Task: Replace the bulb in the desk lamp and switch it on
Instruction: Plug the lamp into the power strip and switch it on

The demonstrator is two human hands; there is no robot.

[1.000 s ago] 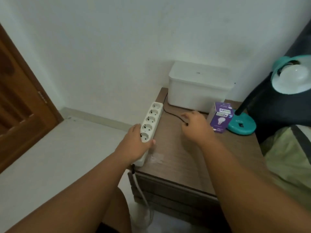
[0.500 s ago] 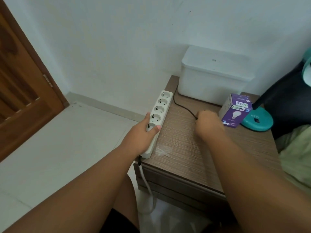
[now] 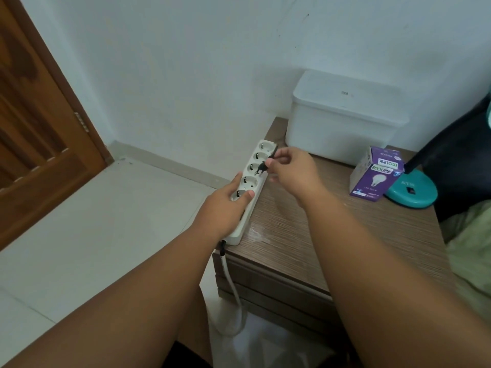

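At the left edge of the brown wood-grain table [image 3: 353, 235], a long white five-socket power strip [image 3: 248, 193] lies along the rim, its white cable dropping off the near end toward the floor. Left hand [image 3: 225, 205] is laid flat over the near end of the strip, thumb across the nearest socket, fingers wrapped down the outer side; it pins the strip rather than lifts it. Right hand [image 3: 291, 172] is pinched closed on a small black two-pin plug [image 3: 263, 168], pins aimed down and left at the middle socket, just above it and not yet in.

Step in hand, as I judge it: seating the lamp's plug. To do it well: keep the left hand pressing down so the strip cannot skid off the rim; square the pins to the two holes before pushing; push straight, fingers clear of the metal. The thin black lead runs back over the far end of the strip; its slack cannot be judged.

Task's thing: only the round teal plastic lamp base [image 3: 411, 191] with a black switch, and a dark stem rising out of view, show at the table's right rear. Lamp head and bulb are out of view. Touching the base stands a purple cardboard LED bulb box [image 3: 373, 176]. Behind, against the wall, sits a white lidded plastic box [image 3: 342, 120].
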